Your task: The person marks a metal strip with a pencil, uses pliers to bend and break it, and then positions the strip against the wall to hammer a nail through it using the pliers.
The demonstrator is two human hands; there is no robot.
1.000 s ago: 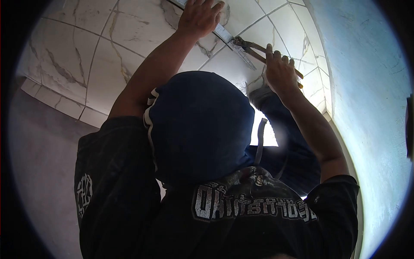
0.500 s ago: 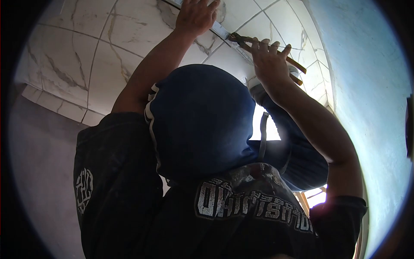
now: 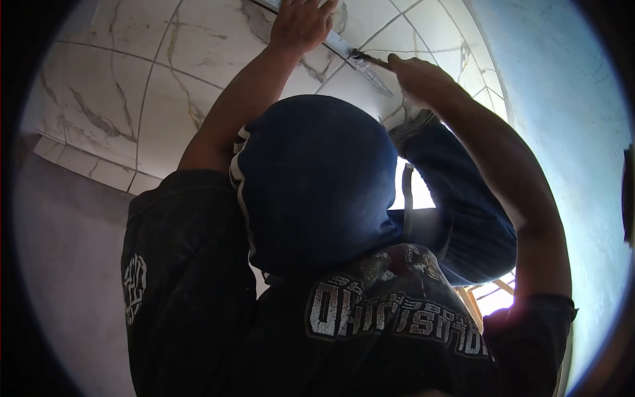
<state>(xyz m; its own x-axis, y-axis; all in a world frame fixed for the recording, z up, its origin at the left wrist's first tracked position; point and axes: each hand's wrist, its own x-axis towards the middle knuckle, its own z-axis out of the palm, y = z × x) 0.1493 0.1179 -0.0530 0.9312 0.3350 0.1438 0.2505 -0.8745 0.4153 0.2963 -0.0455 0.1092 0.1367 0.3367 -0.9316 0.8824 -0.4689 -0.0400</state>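
Observation:
At the top of the head view, my left hand bears down on a narrow pale metal strip lying over the floor tiles; its fingertips run toward the frame's edge. My right hand is closed around the handles of a pair of pincers. The dark jaws of the pincers meet the strip's near edge, a short way right of my left hand. Most of the handles are hidden inside my fist. A thin wire-like line arcs over the tiles beyond the jaws.
My bent knee in dark blue trousers fills the middle of the view. One shoe rests on the tiles by my right forearm. A light blue wall rises at right, and a grey surface borders the tiles at left.
My right hand has turned and closed round the pincers' handles, which stood apart under spread fingers before. My left hand stays on the strip.

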